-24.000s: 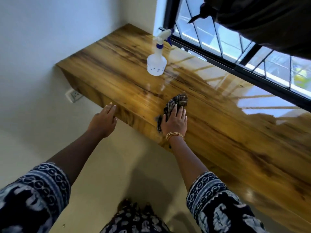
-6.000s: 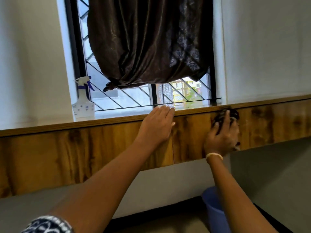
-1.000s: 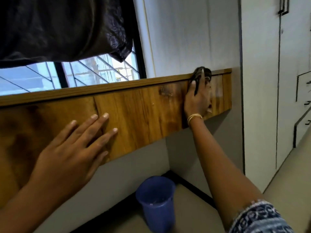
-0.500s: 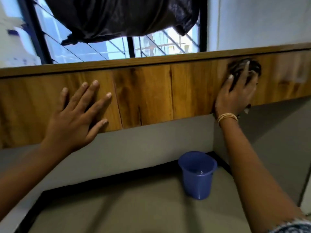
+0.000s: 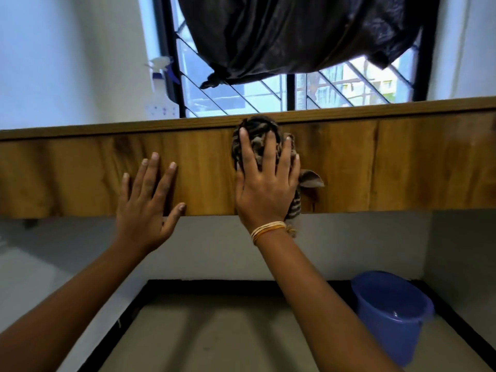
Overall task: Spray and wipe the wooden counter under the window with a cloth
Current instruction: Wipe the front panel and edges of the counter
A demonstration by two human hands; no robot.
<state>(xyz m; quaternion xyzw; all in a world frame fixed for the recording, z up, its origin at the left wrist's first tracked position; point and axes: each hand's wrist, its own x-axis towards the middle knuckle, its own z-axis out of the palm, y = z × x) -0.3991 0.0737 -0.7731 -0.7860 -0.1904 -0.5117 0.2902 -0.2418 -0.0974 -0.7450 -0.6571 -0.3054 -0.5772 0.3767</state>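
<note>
I look from below at the front face of the wooden counter (image 5: pixel 402 162) under the window. My right hand (image 5: pixel 265 189) presses a dark striped cloth (image 5: pixel 257 130) flat against that face near its top edge, fingers spread over it. A corner of the cloth sticks out to the right of my palm. My left hand (image 5: pixel 147 202) rests open and flat on the wood to the left, a short gap from the right hand. A white spray bottle (image 5: pixel 161 89) with a blue trigger stands on the counter top at the left, partly hidden by the edge.
A dark tied-up curtain (image 5: pixel 303 33) hangs over the barred window (image 5: pixel 335 89). A blue bucket (image 5: pixel 389 315) stands on the floor under the counter at the right. White walls close in both sides.
My right hand has slid the cloth leftward along the counter's front face, closer to my left hand. The view has swung left, so the bucket now sits farther right.
</note>
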